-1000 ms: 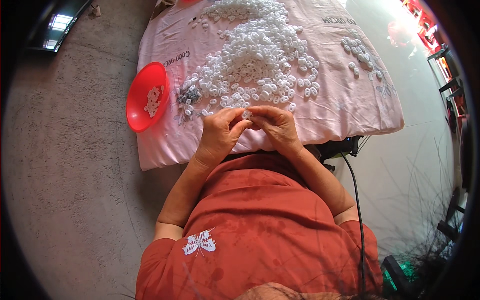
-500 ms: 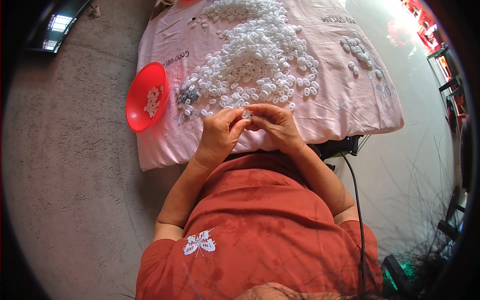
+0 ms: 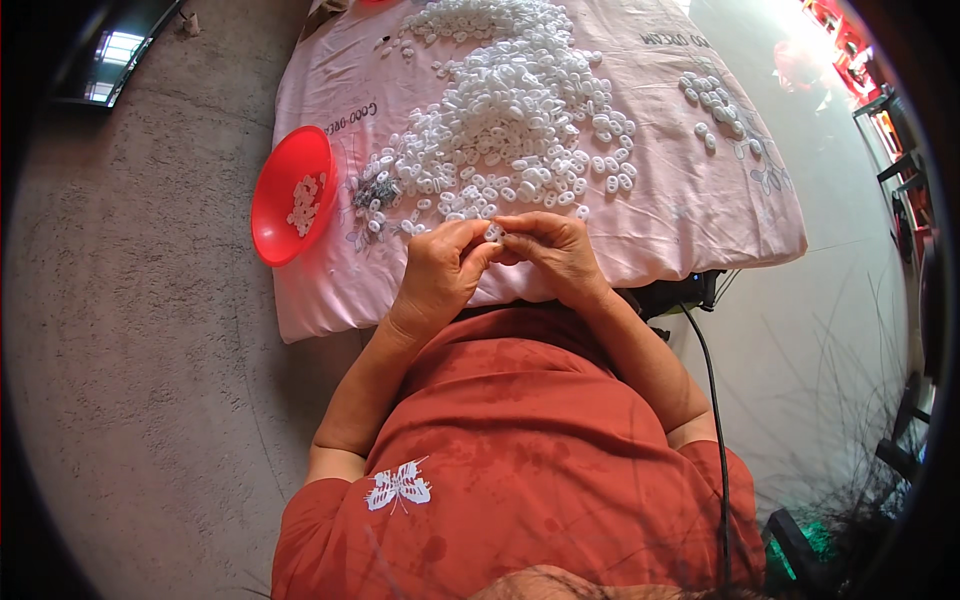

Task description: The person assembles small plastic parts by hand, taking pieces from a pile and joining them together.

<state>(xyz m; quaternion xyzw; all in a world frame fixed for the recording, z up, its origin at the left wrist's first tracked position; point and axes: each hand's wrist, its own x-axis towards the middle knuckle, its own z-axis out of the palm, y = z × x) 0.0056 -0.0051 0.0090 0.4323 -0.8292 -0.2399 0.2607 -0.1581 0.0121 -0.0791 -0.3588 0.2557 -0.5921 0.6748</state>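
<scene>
Between my fingertips, at the table's near edge, is a small white oval plastic piece with two holes [image 3: 493, 233]. My left hand [image 3: 440, 268] pinches it from one side, thumb and forefinger closed. From the other side my right hand [image 3: 555, 255] grips it, its lower fingers partly hidden behind the thumb. Just beyond my hands lies a large heap of similar white two-hole pieces [image 3: 500, 110], spread over a pink cloth [image 3: 660, 220]. Left of the heap, a red bowl [image 3: 268, 205] holds small white flat pieces [image 3: 304, 205].
A smaller group of white pieces [image 3: 712, 98] lies at the cloth's right side. Next to the heap is a dark grey patch [image 3: 376, 190], perhaps print. A black cable [image 3: 712, 400] runs down beside my right arm. A dark screen [image 3: 118, 55] stands far left.
My hands stay in nearly the same place, with the white piece shifted very slightly between my fingertips. The heap and bowl have not moved.
</scene>
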